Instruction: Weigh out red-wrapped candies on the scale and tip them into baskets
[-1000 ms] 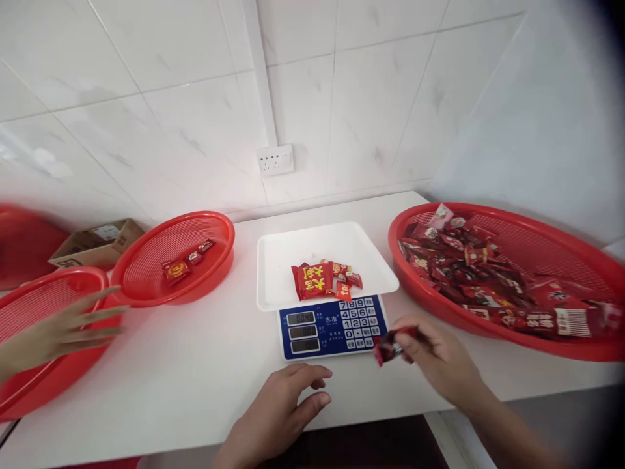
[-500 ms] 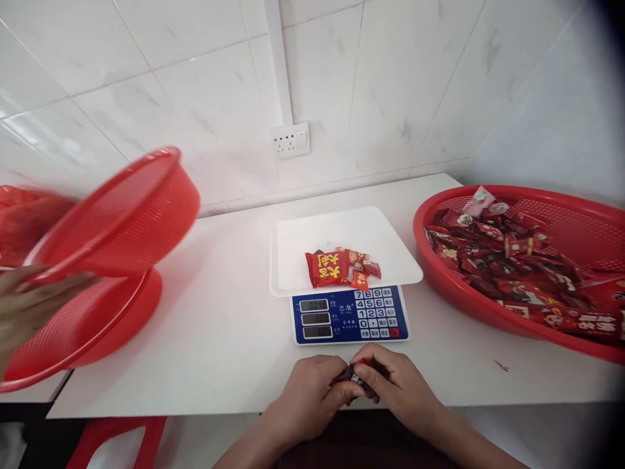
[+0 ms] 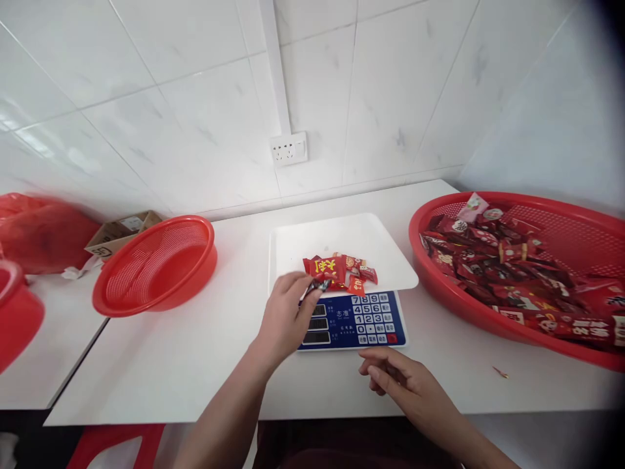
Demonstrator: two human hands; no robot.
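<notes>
My left hand (image 3: 286, 316) pinches a small dark-wrapped candy (image 3: 318, 285) at the front edge of the white scale tray (image 3: 297, 234). Just behind the fingers, a red candy packet (image 3: 326, 266) with yellow characters lies on the tray among several small red-wrapped candies (image 3: 357, 284). Below, the scale's blue keypad panel (image 3: 344, 326) is partly covered by my left hand. In front of the scale my right hand (image 3: 398, 381) hovers with its fingers curled inward. What lies inside those fingers, if anything, is hidden.
To the right stands a large red basket (image 3: 488, 319) full of wrapped candies. Two red baskets are at left, one (image 3: 202, 260) near the wall, another (image 3: 19, 319) cut by the frame edge. Behind them sit a cardboard box (image 3: 110, 244) and a red bag (image 3: 43, 234).
My hands have parted; the left has carried a dark-wrapped candy forward to the tray. The tilted red basket at left now rests on the table, and the other person's hand is out of view.
</notes>
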